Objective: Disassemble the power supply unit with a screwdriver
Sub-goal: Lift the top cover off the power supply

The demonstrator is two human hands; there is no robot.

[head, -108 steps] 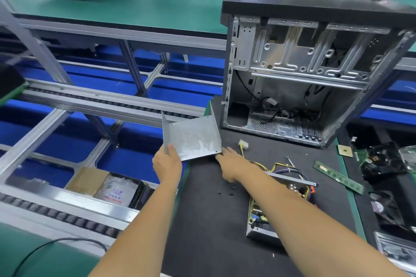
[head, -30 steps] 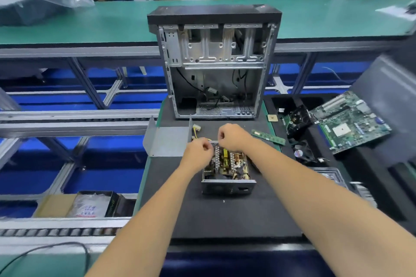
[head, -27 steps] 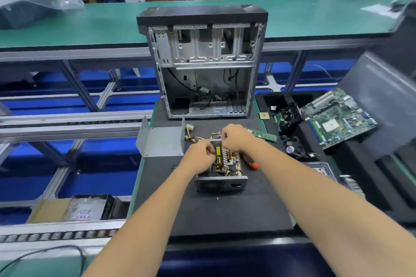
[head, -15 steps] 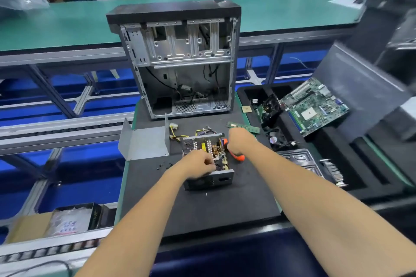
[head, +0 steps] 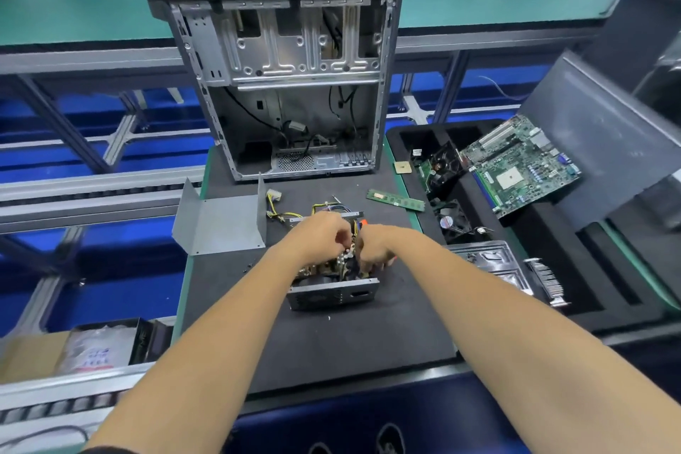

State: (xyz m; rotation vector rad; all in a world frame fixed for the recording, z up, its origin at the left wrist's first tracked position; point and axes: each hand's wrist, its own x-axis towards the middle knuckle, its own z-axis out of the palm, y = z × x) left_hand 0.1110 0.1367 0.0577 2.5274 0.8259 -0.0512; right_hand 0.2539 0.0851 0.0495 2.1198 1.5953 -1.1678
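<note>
The opened power supply unit [head: 333, 294] sits on the black mat [head: 331, 346], its circuit board and yellow wires exposed. Both my hands are curled over its top. My left hand [head: 320, 234] pinches at parts inside the unit. My right hand [head: 376, 247] is closed around the orange-handled screwdriver [head: 364, 222], whose handle end pokes out beyond the fingers; its tip is hidden. The unit's removed grey metal cover [head: 221, 227] lies to the left on the mat's edge.
An empty computer case [head: 287, 85] stands upright behind the unit. A RAM stick [head: 395, 199] and small loose screws [head: 250, 265] lie on the mat. A black foam tray [head: 575, 291] on the right holds a motherboard [head: 523, 166] and fan [head: 451, 223].
The cover was set down at the left. My right hand reached right to the screwdriver and came back over the unit with it. My left hand stayed on the unit.
</note>
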